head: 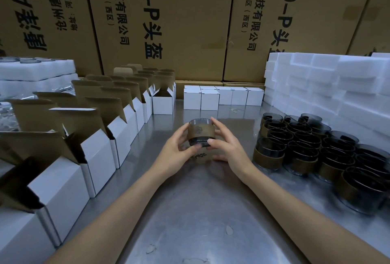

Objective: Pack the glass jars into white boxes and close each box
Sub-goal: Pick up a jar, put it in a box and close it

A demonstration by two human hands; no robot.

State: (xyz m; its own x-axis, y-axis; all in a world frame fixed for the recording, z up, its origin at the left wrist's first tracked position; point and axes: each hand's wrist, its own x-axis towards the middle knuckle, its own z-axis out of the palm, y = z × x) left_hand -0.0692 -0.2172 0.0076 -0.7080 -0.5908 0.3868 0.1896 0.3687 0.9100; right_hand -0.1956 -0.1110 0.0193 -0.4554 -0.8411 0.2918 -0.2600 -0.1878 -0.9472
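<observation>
A glass jar (201, 132) is gripped between both hands (176, 154) (226, 146) above the desk (190, 211), apparently readied for an open white box (101, 154).

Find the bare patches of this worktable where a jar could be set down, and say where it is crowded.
Bare metal table lies between the open boxes and grouped jars, beneath both forearms, and between the held jar and closed boxes. Both side edges are crowded.
</observation>
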